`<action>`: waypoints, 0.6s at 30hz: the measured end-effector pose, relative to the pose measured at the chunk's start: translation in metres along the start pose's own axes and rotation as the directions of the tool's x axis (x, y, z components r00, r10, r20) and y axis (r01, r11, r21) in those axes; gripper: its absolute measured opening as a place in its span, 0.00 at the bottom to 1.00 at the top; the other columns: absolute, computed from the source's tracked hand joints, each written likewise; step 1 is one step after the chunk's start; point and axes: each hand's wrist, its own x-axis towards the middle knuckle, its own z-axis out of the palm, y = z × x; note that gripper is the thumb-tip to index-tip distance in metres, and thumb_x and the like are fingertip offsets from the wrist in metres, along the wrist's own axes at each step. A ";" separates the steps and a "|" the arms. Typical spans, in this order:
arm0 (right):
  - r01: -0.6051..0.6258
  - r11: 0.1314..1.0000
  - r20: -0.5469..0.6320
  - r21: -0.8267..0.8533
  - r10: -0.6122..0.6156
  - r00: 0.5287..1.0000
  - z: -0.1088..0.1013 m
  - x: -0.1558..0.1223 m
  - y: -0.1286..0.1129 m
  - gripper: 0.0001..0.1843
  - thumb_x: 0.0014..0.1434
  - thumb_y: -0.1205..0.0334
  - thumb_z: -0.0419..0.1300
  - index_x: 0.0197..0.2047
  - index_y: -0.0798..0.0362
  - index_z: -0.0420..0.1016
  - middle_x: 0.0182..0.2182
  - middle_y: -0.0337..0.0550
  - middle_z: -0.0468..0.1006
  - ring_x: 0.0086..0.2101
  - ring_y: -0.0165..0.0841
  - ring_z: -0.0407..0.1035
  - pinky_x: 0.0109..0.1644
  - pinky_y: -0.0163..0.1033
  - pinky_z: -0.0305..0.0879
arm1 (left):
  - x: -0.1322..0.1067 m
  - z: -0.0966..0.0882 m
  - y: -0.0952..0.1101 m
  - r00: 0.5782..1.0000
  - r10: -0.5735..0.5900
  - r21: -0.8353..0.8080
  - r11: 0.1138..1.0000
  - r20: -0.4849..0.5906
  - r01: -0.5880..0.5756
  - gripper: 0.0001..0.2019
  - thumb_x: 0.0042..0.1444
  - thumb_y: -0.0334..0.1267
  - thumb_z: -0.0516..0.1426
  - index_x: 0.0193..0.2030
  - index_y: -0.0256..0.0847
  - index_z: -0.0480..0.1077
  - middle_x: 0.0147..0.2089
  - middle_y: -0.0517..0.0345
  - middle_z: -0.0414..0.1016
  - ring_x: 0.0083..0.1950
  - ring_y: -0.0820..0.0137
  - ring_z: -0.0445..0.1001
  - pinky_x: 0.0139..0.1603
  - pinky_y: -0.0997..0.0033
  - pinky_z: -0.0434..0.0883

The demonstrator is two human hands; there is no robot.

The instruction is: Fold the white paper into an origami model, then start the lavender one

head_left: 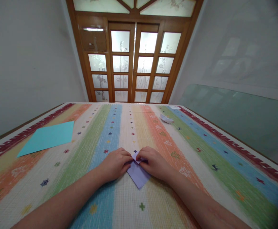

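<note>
A small piece of folded purple paper (139, 176) lies just above the striped cloth, its pointed corner turned toward me. My left hand (117, 163) pinches its far left edge between thumb and fingers. On the other side my right hand (152, 161) grips the far right part, where a small flap stands up between the two hands. The fingertips of both hands almost meet at that fold. Part of the paper is hidden beneath the fingers.
A turquoise sheet (48, 138) lies flat at the left of the table. A folded white paper shape (166, 119) sits at the far right, and a pale flat paper (175, 108) is near the back edge. Striped cloth (81, 178) covers the table; wooden doors (133, 57) stand beyond.
</note>
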 end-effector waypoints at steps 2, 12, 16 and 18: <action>0.008 0.999 0.044 0.041 -0.010 0.999 -0.004 -0.001 -0.002 0.10 0.56 0.70 0.60 0.38 0.48 0.79 0.36 0.43 0.77 0.39 0.36 0.69 0.46 0.42 0.63 | 0.000 0.001 0.000 1.000 -0.009 0.006 1.000 0.001 0.009 0.14 0.61 0.35 0.55 0.53 0.44 0.74 0.48 0.50 0.77 0.51 0.59 0.70 0.56 0.57 0.64; 0.099 0.991 0.126 0.088 -0.109 0.986 -0.015 -0.002 -0.007 0.15 0.60 0.67 0.59 0.49 0.46 0.79 0.41 0.45 0.79 0.42 0.36 0.72 0.49 0.43 0.67 | -0.002 0.003 -0.001 0.999 -0.049 0.087 0.995 -0.024 0.051 0.14 0.61 0.37 0.55 0.52 0.42 0.74 0.50 0.47 0.74 0.53 0.57 0.67 0.56 0.56 0.64; 0.096 0.991 0.113 0.097 -0.106 0.988 -0.012 -0.001 -0.004 0.15 0.62 0.68 0.57 0.48 0.45 0.80 0.41 0.44 0.79 0.42 0.36 0.72 0.49 0.43 0.67 | -0.003 0.003 -0.002 0.997 -0.069 0.096 0.993 -0.031 0.072 0.15 0.60 0.38 0.56 0.53 0.42 0.73 0.48 0.47 0.73 0.53 0.57 0.67 0.56 0.56 0.64; 0.074 0.993 0.109 0.089 -0.084 0.991 -0.010 0.000 -0.002 0.14 0.62 0.67 0.57 0.47 0.46 0.80 0.41 0.44 0.79 0.41 0.35 0.72 0.48 0.42 0.67 | -0.003 0.003 -0.002 0.997 -0.075 0.090 0.993 -0.034 0.078 0.15 0.59 0.38 0.57 0.53 0.42 0.73 0.48 0.48 0.73 0.53 0.57 0.67 0.56 0.55 0.64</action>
